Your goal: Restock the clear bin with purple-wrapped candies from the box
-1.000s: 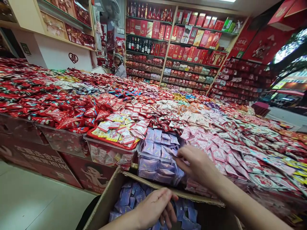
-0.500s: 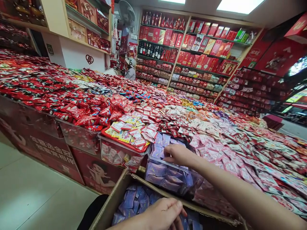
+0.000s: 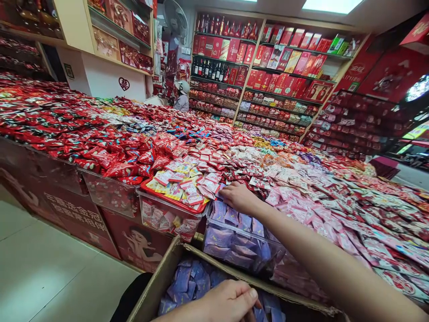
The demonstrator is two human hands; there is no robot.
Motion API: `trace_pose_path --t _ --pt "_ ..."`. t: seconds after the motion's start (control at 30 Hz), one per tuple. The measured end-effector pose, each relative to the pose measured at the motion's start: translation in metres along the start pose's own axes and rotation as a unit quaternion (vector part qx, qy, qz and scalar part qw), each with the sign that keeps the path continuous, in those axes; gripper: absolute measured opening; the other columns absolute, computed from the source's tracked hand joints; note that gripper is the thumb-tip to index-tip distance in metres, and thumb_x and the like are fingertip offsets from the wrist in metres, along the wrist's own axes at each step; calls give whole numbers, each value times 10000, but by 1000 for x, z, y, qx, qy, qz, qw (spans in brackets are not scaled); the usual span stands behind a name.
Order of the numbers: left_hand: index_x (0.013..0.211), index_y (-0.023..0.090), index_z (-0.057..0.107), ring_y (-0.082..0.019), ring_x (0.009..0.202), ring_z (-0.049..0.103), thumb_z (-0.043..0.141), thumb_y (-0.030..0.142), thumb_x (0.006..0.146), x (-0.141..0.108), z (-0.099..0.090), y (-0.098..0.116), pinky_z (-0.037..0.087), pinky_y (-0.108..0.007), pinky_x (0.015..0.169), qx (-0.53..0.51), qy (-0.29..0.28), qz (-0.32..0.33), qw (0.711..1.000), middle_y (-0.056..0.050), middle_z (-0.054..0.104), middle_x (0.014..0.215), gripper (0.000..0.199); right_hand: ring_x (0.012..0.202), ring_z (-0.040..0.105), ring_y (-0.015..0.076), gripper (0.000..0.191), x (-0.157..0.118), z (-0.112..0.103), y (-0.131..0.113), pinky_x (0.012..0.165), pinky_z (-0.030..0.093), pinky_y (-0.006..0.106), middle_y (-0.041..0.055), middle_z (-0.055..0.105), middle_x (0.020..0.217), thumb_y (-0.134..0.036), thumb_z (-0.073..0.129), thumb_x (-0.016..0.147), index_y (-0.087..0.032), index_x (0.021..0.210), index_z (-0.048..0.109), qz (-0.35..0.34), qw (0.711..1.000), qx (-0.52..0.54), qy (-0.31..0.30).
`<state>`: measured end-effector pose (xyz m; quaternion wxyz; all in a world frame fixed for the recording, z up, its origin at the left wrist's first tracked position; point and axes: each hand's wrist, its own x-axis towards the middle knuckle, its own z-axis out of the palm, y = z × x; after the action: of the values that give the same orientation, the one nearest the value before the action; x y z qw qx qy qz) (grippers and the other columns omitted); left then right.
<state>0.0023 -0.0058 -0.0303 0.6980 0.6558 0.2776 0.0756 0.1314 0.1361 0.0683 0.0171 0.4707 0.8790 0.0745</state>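
Right fingers [image 3: 228, 192] have moved to the back of the clear bin [image 3: 234, 229], narrowed at a purple packet [image 3: 221, 187]; grip unclear. My left hand [image 3: 231, 299] curls over the carton [image 3: 152, 286], its hold hidden

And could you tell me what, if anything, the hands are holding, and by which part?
It cannot be told: the right hand has its fingertips at a purple packet, grip unclear, and the left hand has its fingers partly hidden.
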Motion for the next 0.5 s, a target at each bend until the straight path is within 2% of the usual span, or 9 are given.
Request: trace_pose_path --t 0.17,0.3,0.4,0.5 --pt "891 135 570 -125 500 454 312 599 751 -4 -1 3 365 -235 480 28 -5 -10 1000 -37 547 639 549 937 478 195 286 2 1 4 822 313 325 107 590 980 -277 447 817 -156 1060 536 5 1000 -1 29" --pt "904 145 570 -131 512 469 319 540 782 -7 0 6 373 -234 486 49 -9 -13 999 -40 561 659 484 953 478 201 283 -13 -9 4 832 321 319 110 574 994 -265 453 810 -144 1047 550 3 998 5 58" --pt "894 149 577 -136 534 488 329 469 806 -8 1 4 384 -234 500 75 -16 -13 997 -46 581 682 414 890 519 185 247 -28 -16 3 786 367 287 98 595 942 -248 481 791 -139 986 588 -5 997 53 65" --pt "872 164 592 -137 560 508 322 421 821 -7 3 -4 389 -224 517 117 -25 -4 993 -42 608 706 376 840 550 161 214 -36 -17 -2 751 395 250 73 623 917 -258 521 768 -146 922 620 -51 990 122 44"
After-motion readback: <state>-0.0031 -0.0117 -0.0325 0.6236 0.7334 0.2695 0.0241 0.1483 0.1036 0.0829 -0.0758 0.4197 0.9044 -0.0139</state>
